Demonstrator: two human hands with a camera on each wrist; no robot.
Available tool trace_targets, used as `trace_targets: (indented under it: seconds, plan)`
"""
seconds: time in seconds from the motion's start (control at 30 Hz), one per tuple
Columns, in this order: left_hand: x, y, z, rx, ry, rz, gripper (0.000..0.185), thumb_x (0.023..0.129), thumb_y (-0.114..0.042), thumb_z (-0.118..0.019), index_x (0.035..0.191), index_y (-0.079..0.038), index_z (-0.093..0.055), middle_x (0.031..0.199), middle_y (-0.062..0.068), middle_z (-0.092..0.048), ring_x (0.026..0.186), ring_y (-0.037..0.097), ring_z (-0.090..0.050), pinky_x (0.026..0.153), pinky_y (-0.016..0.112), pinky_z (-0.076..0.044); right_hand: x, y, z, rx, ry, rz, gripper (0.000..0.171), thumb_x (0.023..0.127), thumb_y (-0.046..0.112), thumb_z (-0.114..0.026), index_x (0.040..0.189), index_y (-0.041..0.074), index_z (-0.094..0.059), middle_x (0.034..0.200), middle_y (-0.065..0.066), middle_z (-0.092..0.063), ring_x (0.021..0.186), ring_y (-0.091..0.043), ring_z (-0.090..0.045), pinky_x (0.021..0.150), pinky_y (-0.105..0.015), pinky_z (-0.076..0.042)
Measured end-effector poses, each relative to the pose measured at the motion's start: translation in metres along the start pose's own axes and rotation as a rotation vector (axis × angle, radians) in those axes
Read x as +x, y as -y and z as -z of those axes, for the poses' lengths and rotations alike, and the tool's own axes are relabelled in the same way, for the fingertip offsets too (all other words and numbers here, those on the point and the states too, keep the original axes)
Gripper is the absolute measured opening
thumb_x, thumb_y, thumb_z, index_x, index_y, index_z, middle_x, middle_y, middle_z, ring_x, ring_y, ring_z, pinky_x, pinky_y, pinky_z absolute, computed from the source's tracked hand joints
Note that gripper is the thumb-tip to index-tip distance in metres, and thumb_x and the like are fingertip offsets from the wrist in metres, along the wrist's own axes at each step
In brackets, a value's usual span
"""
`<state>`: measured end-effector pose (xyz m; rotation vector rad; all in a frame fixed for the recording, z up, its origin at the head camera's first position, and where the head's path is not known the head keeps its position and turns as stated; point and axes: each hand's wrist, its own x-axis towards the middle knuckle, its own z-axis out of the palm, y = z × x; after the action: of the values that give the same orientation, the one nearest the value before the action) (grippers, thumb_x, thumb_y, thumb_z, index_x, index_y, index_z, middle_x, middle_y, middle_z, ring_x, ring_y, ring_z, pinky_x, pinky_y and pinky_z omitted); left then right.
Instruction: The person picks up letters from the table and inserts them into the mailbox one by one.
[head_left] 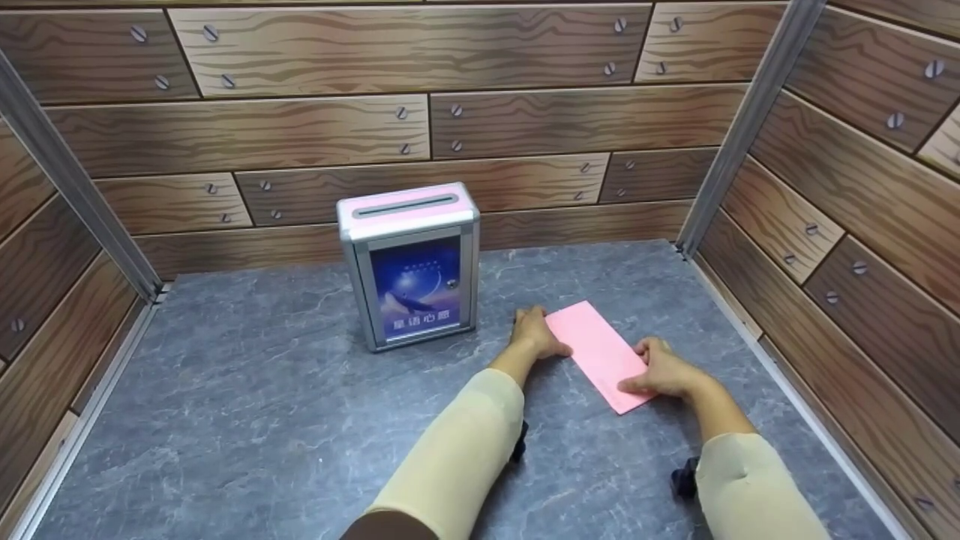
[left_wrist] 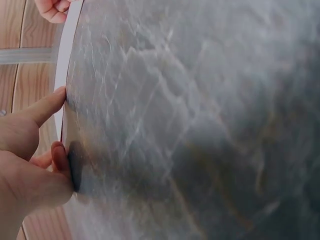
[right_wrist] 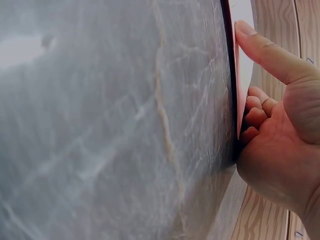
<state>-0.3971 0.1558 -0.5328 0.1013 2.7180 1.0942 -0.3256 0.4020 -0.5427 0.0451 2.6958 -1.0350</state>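
The pink envelope (head_left: 600, 354) lies flat on the grey tabletop (head_left: 262, 405) between my two hands, my left hand (head_left: 536, 334) at its far left edge, my right hand (head_left: 664, 371) at its near right corner. Both grips are narrow: thumb on top, fingers curled at the edge, pinching at the paper though barely under it. I could crease it or let it slide, since it sits flush. The box (head_left: 409, 262) stands just left of my left grip.

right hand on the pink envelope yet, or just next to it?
Touching. The right wrist view shows the right hand with its thumb laid on the pink envelope and its curled fingers against the edge; the head view agrees.
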Motion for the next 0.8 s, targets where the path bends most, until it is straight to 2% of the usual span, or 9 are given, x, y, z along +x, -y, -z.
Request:
trace_targets:
  seconds: [0.5,0.67,0.8]
  plan:
    - [0.0005,-0.0029,0.0036,0.06,0.031,0.005,0.079,0.08,-0.03,-0.099,0.143,-0.006,-0.059,0.144,0.015,-0.056,0.136,0.027,-0.058,0.12,0.033,-0.052,0.0009,-0.0013,-0.0008,-0.002,-0.003,0.018,0.07,0.084,0.018,-0.093,0.128,-0.005,-0.044,0.118,-0.02,-0.047,0.11,-0.032,-0.048,0.088,-0.031,-0.041]
    - [0.0008,-0.0026,0.0025,0.08,0.027,-0.02,0.072,0.079,-0.032,-0.099,0.135,-0.006,-0.062,0.14,0.015,-0.058,0.134,0.027,-0.058,0.117,0.033,-0.053,0.0008,-0.0016,-0.0016,0.001,-0.011,0.026,0.069,0.083,0.016,-0.093,0.127,-0.005,-0.045,0.118,-0.02,-0.048,0.109,-0.032,-0.049,0.088,-0.031,-0.041]
    - [0.0008,-0.0013,0.0014,0.051,0.017,-0.04,0.067,0.078,-0.028,-0.099,0.131,-0.007,-0.063,0.138,0.016,-0.059,0.133,0.027,-0.058,0.116,0.033,-0.054,0.0005,-0.0005,-0.0016,0.01,-0.012,0.024,0.07,0.082,0.016,-0.093,0.127,-0.006,-0.045,0.119,-0.021,-0.048,0.111,-0.032,-0.048,0.089,-0.031,-0.041]
